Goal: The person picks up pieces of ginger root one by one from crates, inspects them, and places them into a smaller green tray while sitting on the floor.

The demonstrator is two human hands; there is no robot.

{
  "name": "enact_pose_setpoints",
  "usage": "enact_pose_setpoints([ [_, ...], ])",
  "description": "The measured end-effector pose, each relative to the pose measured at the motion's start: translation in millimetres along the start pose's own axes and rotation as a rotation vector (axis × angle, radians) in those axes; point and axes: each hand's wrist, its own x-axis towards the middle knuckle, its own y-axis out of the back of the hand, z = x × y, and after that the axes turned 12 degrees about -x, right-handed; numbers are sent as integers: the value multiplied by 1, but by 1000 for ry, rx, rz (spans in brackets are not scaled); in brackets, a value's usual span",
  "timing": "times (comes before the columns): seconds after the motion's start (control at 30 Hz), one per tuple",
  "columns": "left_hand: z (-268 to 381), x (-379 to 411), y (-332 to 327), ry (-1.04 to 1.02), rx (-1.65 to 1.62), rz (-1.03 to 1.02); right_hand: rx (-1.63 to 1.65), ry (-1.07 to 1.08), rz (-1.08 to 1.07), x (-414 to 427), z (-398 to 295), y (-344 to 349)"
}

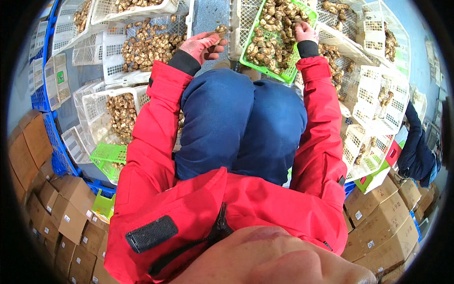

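My left hand is palm up over the gap between crates, with a brown-and-cream mushroom held at its fingertips. The thumb lies across the palm side and the other fingers are curled. My right hand reaches into the right part of a light green plastic crate of similar mushrooms. Its fingertips touch mushrooms there; whether they grip one cannot be told. Beside my left hand stands a white plastic crate with a heap of smaller, rounder mushrooms.
White crates with mushrooms surround my knees, including one at the left and one at the right. Cardboard boxes are stacked behind on the left, more on the right. A person in dark clothing is at the far right.
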Motion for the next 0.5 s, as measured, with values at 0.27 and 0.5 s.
enact_pose_setpoints([
  [0.27, -8, 9, 4, 46, -461, -181, -872, 123, -144, 8, -38, -54],
  [0.5, -7, 6, -8, -50, -333, -48, -525, 126, -157, -7, -47, -29],
])
